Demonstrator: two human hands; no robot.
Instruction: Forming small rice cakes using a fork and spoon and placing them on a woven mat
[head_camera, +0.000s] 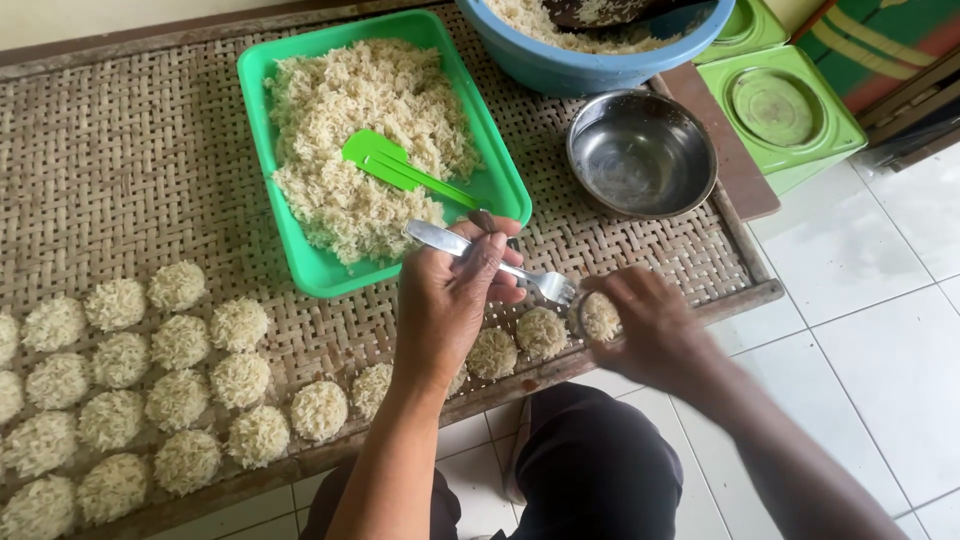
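Left hand (450, 300) held a silver metal fork (490, 260), grip closed around its handle, tines pointing right toward the other hand. Right hand (640, 325) cupped a small round cake of pale cooked rice (600, 315), grip closed about it, just above the near edge of the woven bamboo tabletop (130, 170); fork tines nearly touched the cake. Rows of similar round rice cakes (180, 400) lay on the mat to the left. Behind the hands stood a green plastic tray (505, 190) heaped with loose rice, a green plastic spatula (400, 165) lying on it. Beside it, an empty steel bowl (640, 150) and a blue plastic basin (590, 65) of rice.
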